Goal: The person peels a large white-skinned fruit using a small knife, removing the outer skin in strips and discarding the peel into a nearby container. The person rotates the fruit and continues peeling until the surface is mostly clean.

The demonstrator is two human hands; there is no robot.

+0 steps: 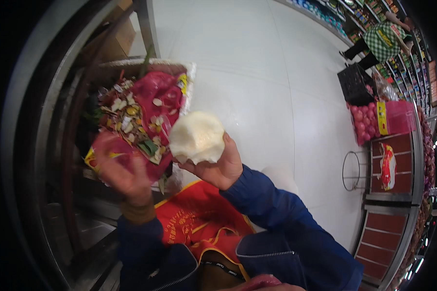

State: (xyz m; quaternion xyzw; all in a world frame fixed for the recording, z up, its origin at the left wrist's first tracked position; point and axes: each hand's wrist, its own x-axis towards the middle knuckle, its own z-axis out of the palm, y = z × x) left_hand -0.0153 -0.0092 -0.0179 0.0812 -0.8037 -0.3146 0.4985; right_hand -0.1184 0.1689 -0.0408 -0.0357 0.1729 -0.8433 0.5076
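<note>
My right hand (pixel 222 163) holds a pale, lobed vegetable (pixel 197 136), its fingers and thumb around the lower right side. The vegetable looks peeled, with a bumpy, scalloped outline; its kind is not certain. My left hand (pixel 122 169) is blurred and empty, fingers spread, to the lower left of the vegetable. Beneath it stands a white foam box (pixel 191 78) holding pink plastic bags (pixel 156 87). Vegetable scraps (pixel 125 118), pale flakes and bits of green leaf lie in the box and over the bags.
On the left run dark metal frame bars (pixel 67 120), with a cardboard box (pixel 125 38) behind. Across the pale floor (pixel 247 72) stand a black crate (pixel 353 83), a pink net bag of onions (pixel 364 120) and a produce stand (pixel 386 225). A person in a checked apron (pixel 384 42) faces shelves.
</note>
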